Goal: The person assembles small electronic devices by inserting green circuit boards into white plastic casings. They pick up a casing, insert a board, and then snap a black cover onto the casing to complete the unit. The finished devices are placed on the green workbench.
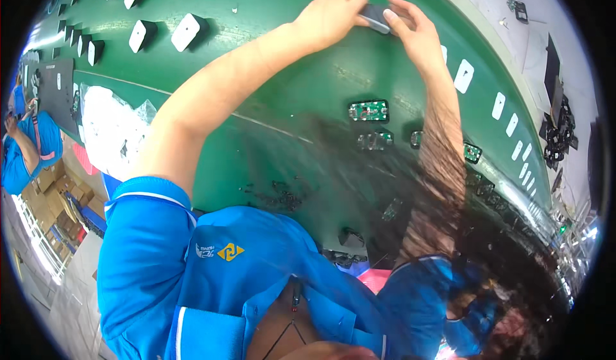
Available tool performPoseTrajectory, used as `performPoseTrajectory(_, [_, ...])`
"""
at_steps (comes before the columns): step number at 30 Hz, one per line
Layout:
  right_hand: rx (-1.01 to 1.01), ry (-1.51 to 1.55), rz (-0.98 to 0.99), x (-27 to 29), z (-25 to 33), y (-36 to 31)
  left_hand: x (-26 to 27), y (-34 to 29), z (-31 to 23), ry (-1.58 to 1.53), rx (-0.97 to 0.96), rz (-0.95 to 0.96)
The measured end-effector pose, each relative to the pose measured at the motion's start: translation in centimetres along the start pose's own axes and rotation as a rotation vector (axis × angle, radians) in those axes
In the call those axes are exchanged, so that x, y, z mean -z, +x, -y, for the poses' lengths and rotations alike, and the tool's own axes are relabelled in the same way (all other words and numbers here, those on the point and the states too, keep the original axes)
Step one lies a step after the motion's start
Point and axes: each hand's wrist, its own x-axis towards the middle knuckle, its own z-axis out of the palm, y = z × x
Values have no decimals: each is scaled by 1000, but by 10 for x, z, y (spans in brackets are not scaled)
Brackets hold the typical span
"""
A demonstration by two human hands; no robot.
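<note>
At the far side of the green bench, my left hand (331, 17) and my right hand (416, 31) hold a small dark grey plastic case (376, 18) between them. The left fingers grip one end, and the right thumb lies on the other end with the fingers curved around it. Nearer to me lies a black half-case with a green circuit board (369, 111) in it. Just below it is a second circuit board (375, 141), blurred by strands of hair. More boards, such as one at the right (472, 153), are partly hidden by my right forearm and the hair.
Several black boxes with white faces (190, 32) stand at the upper left of the green bench (276, 90). White rounded panels (464, 76) lie along the right edge. A clear bag of white parts (115, 129) sits at the left, near a person in blue (38, 138). Small black parts (279, 195) lie close to me.
</note>
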Motion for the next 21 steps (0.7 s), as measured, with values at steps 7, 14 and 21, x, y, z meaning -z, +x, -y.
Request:
performPoseTrajectory(7, [246, -398, 57, 9, 4, -105, 87, -71, 22, -512, 774, 457])
performPoseTrajectory(14, [153, -451, 166, -14, -16, -149, 110, -78, 24, -313, 964, 539])
performPoseTrajectory(21, [-53, 63, -119, -28, 2, -165, 119, -91, -11, 329, 389, -27])
